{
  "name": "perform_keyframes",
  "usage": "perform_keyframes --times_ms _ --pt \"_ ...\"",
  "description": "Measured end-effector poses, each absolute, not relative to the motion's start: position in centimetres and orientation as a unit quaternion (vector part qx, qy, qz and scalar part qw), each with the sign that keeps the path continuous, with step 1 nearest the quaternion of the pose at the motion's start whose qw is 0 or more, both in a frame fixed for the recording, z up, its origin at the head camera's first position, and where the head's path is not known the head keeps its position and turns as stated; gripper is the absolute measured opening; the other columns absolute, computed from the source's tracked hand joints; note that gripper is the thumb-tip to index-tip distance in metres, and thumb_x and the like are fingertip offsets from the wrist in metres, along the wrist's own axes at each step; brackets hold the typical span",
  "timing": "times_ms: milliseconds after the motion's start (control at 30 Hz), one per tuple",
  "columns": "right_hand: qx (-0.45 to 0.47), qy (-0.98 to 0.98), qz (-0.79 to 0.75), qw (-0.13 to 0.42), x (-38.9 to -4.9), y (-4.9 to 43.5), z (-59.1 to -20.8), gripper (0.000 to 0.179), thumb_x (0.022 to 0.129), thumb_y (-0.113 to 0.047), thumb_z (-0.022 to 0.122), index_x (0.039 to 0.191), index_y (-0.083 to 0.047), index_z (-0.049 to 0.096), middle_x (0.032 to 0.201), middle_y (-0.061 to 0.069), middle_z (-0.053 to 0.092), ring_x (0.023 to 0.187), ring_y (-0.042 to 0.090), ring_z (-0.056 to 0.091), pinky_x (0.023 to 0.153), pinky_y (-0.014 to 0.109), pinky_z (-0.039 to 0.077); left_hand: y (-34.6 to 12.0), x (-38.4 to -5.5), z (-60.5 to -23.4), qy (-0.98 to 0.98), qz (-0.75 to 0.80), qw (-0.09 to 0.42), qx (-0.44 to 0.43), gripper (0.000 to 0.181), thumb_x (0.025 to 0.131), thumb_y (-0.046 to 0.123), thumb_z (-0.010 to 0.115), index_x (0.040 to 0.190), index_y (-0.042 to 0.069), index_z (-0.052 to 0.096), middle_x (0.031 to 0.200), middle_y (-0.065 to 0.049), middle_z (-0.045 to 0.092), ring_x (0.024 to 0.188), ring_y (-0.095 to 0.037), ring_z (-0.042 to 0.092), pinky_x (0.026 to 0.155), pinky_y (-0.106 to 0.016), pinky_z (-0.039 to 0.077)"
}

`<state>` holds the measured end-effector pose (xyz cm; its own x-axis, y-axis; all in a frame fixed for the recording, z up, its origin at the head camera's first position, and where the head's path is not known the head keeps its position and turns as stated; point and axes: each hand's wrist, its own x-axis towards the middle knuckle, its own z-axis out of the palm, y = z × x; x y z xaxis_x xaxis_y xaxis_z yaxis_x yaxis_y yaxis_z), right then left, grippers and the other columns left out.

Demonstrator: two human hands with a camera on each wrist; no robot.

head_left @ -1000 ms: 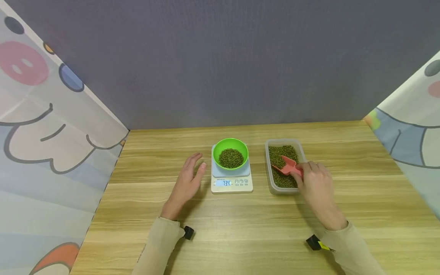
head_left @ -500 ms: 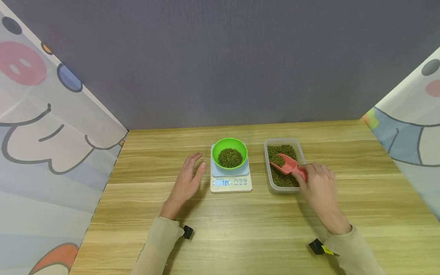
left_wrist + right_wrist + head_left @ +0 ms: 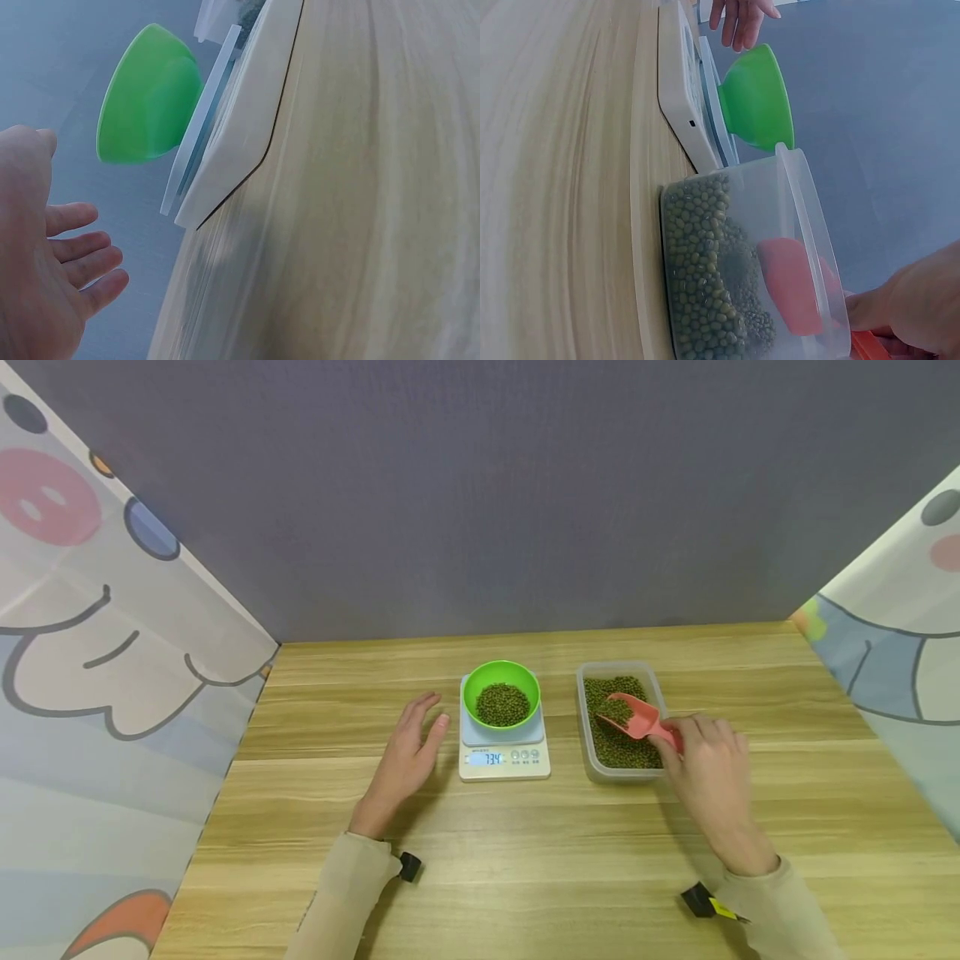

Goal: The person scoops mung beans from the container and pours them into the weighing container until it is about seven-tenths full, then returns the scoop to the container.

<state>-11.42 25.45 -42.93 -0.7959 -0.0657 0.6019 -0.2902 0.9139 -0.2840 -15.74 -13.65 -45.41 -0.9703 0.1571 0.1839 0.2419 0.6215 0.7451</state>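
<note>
My right hand [image 3: 708, 772] grips the handle of a red scoop [image 3: 643, 722] over a clear plastic container [image 3: 626, 774] of mung beans [image 3: 630, 757]. Beans lie in the front of the scoop. Through the container's wall in the right wrist view, the scoop [image 3: 789, 285] shows within it, above the bean level. A green bowl [image 3: 504, 672], partly filled with mung beans, sits on a kitchen scale [image 3: 525, 770] reading 73.4. To the left of the scale is my left hand [image 3: 405, 756], fingers extended and apart from the bowl [image 3: 154, 97], holding nothing.
Everything stands on a wood-grain table [image 3: 480, 860]. A grey panel [image 3: 495, 510] rises behind its back edge. Cartoon-printed sheets [image 3: 67, 735] hang at both sides. A black wrist camera [image 3: 408, 867] sits by the left cuff.
My right hand has drawn the scoop slightly to the right and up out of the beans, with beans in it. The left hand and the scale's reading stay the same.
</note>
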Motion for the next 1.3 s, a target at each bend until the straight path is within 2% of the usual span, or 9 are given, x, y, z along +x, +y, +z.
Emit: perform_keyframes --times_ms 800,1300 --pt "0.094 -0.930 0.193 0.299 -11.38 25.87 -43.12 0.026 0.079 -0.006 0.087 0.095 0.006 0.071 0.088 0.022 0.069 0.075 0.037 0.054 0.064 0.043 0.035 -13.44 -15.77 -45.67 -0.898 -0.420 0.059 -0.115 0.055 0.111 0.037 0.043 0.151 -0.002 0.046 0.158 -0.021 0.043 0.147 -0.039 0.040 0.122 -0.057 0.032" --pt "0.099 -0.926 0.196 0.306 -11.41 25.84 -42.90 0.026 0.078 -0.005 0.087 0.094 0.008 0.071 0.082 0.021 0.067 0.069 0.033 0.049 0.062 0.040 0.033 -13.27 -15.68 -45.56 -0.897 -0.422 0.058 -0.117 0.054 0.111 0.036 0.044 0.151 -0.002 0.046 0.158 -0.021 0.043 0.147 -0.039 0.040 0.121 -0.057 0.033"
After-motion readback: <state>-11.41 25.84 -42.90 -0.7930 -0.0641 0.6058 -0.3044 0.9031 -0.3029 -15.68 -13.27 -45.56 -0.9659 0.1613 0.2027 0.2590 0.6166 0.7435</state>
